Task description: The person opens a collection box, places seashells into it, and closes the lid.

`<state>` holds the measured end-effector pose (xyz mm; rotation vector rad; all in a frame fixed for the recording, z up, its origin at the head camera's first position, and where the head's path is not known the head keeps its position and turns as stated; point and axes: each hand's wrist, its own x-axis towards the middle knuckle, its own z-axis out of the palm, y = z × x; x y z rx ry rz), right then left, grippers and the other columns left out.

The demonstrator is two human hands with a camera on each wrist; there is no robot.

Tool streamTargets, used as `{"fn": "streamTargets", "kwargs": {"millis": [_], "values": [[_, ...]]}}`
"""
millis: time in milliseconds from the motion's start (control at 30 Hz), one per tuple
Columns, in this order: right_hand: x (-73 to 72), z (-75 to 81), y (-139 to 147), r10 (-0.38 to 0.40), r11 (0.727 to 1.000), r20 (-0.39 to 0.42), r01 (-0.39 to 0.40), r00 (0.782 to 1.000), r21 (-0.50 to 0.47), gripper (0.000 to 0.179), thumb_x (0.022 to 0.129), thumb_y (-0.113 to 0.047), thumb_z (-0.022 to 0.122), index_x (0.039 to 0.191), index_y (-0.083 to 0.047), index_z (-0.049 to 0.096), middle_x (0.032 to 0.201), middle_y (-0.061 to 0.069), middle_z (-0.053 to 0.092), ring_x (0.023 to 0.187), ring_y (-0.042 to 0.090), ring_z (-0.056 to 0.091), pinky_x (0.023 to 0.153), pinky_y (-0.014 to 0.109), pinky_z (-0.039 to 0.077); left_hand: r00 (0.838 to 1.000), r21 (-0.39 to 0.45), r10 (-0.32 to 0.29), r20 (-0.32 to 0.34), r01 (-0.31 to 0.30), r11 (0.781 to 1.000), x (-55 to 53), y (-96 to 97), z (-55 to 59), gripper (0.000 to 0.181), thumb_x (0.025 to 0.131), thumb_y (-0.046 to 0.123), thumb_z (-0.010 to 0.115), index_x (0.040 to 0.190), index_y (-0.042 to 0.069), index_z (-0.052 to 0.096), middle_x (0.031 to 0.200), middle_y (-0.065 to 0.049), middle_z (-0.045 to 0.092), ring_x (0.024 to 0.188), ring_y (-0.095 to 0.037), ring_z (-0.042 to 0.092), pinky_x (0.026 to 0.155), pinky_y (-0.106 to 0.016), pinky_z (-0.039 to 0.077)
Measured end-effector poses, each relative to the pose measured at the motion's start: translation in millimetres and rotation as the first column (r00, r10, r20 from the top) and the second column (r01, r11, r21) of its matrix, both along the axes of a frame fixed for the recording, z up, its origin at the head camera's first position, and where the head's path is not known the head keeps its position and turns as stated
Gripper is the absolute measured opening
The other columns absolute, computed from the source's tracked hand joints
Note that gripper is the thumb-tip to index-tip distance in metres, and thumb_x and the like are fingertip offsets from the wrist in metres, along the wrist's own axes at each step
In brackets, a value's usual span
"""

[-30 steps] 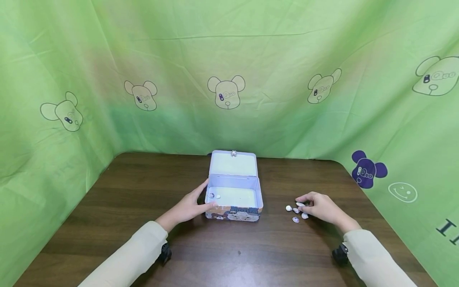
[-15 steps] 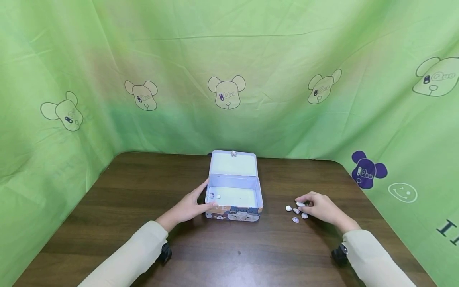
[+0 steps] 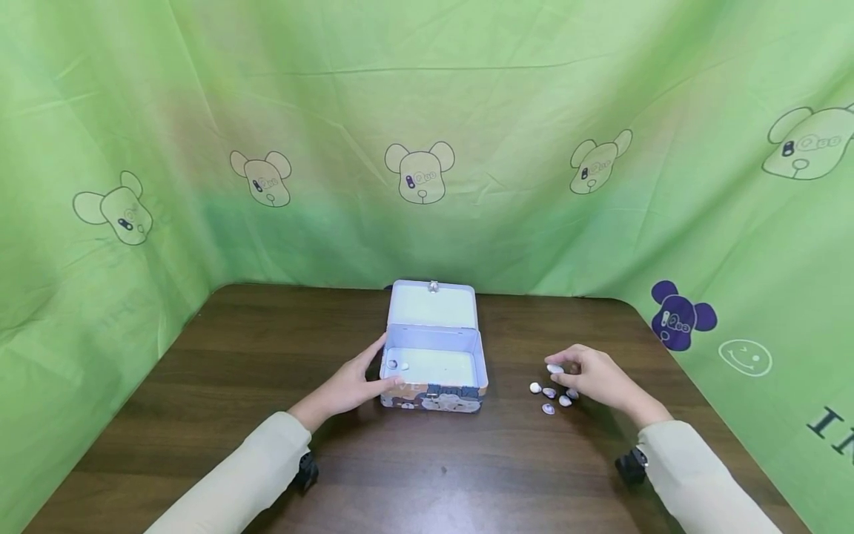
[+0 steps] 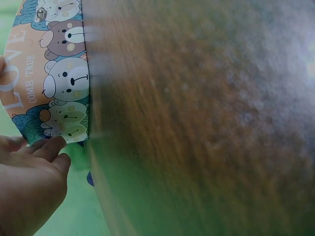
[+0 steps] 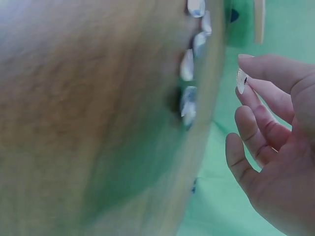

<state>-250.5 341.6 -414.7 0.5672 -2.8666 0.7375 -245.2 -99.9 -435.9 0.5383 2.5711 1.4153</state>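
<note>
My left hand (image 3: 348, 383) holds a printed tin box (image 3: 434, 398) at its near left corner. The thumb lies at the front rim and the fingers run along the left side. The lid (image 3: 434, 305) stands raised at the back, and two small shells (image 3: 393, 364) lie inside at the left. Bears and the word LOVE show on the front in the left wrist view. Right of the box, my right hand (image 3: 596, 376) pinches a pale seashell (image 5: 241, 81) between thumb and fingertips, above the table. Several seashells (image 3: 549, 393) lie below it.
The brown wooden table (image 3: 440, 475) ends at a green curtain (image 3: 320, 237) with bear drawings, hanging behind and at both sides. A metal clasp (image 3: 434, 286) sits on the lid's top edge.
My right hand has lifted a seashell from the group and risen slightly, uncovering another shell beneath. My left hand stays on the box.
</note>
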Motion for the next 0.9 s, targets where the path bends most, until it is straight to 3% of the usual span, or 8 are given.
{"fn": "streamTargets", "kwargs": {"millis": [533,900], "values": [[-3.7,21.7,-28.2,0.105,0.994,-0.074,-0.108,0.992,-0.030,0.023,0.088,-0.011,0.077,0.111,-0.006,0.076,0.090,-0.003,0.062,0.075,0.010,0.051,0.065,0.027,0.045,1.000,0.011,0.003,0.009,-0.003,1.000,0.3,-1.0,-0.5,0.093,0.092,0.040,0.073,0.163,0.020,0.016,0.164,-0.009,0.021,0.149,-0.033,0.020,0.114,-0.059,0.024],[-11.8,30.3,-61.2,0.171,0.982,-0.068,-0.175,0.983,-0.064,0.024,0.090,-0.011,0.076,0.113,-0.007,0.075,0.094,-0.002,0.063,0.078,0.017,0.054,0.067,0.028,0.045,1.000,0.009,0.004,0.009,-0.004,1.000,0.2,-0.3,-0.5,0.091,0.093,0.037,0.072,0.163,0.020,0.016,0.164,-0.009,0.021,0.148,-0.033,0.020,0.113,-0.059,0.025]]}}
